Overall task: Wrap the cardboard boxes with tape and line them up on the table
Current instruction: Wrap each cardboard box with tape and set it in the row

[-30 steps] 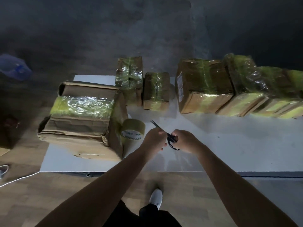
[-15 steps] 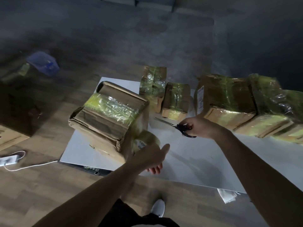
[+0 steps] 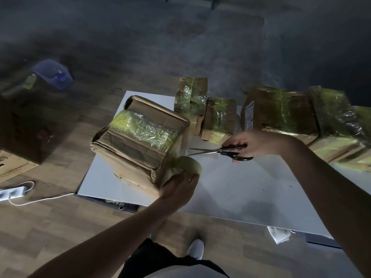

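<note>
A large cardboard box [image 3: 138, 141] with a band of shiny tape across its top stands at the left end of the white table [image 3: 230, 189]. The tape roll [image 3: 187, 165] sits against the box's near right corner, and my left hand [image 3: 178, 187] grips it from below. My right hand [image 3: 251, 144] holds black-handled scissors [image 3: 220, 151] just above the table, blades pointing left toward the box. Two small taped boxes [image 3: 190, 101] [image 3: 220, 119] stand behind. Larger taped boxes [image 3: 281, 111] [image 3: 337, 121] line the right side.
On the wooden floor to the left lie a blue container [image 3: 53, 74], a dark cardboard box [image 3: 18, 137] and a white power strip [image 3: 12, 193] with its cable. A crumpled white paper [image 3: 280, 234] hangs below the table's near edge. My white shoe [image 3: 196, 248] is under me.
My left hand left the scissors and took hold of the tape roll by the large box. My right hand carried the scissors away to the right. The view shifted left.
</note>
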Available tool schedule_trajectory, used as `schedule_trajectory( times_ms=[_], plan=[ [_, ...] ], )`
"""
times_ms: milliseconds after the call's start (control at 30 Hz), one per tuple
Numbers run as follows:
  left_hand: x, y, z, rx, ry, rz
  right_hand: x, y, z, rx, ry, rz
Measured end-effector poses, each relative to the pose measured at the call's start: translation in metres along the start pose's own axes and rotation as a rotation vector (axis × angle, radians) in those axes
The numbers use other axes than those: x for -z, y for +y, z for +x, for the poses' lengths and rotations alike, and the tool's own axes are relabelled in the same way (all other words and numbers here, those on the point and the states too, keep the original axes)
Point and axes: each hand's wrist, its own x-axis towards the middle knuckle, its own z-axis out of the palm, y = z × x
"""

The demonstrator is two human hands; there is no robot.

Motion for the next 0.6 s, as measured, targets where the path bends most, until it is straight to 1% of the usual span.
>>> schedule_trajectory(
  times_ms=[33,67,167,267,367,600],
  plan=[
    [-0.004,-0.003,0.003,-0.02,-0.02,-0.12,0.001,-0.004,0.003,0.007,-0.008,-0.011],
    [-0.011,-0.006,0.008,0.008,-0.085,-0.197,0.003,-0.009,0.006,0.015,-0.02,-0.018],
    [-0.008,-0.008,0.016,0.007,-0.158,-0.286,0.011,-0.02,0.014,0.028,-0.05,-0.058],
    [0.0,-0.01,0.019,-0.022,-0.226,-0.265,0.023,-0.026,0.019,0.02,-0.073,-0.109],
    [0.002,-0.014,0.022,-0.035,-0.278,-0.234,0.033,-0.025,0.02,-0.004,-0.098,-0.11],
    [0.005,-0.02,0.024,-0.06,-0.323,-0.259,0.037,-0.037,0.033,-0.057,-0.187,-0.187]
  ],
)
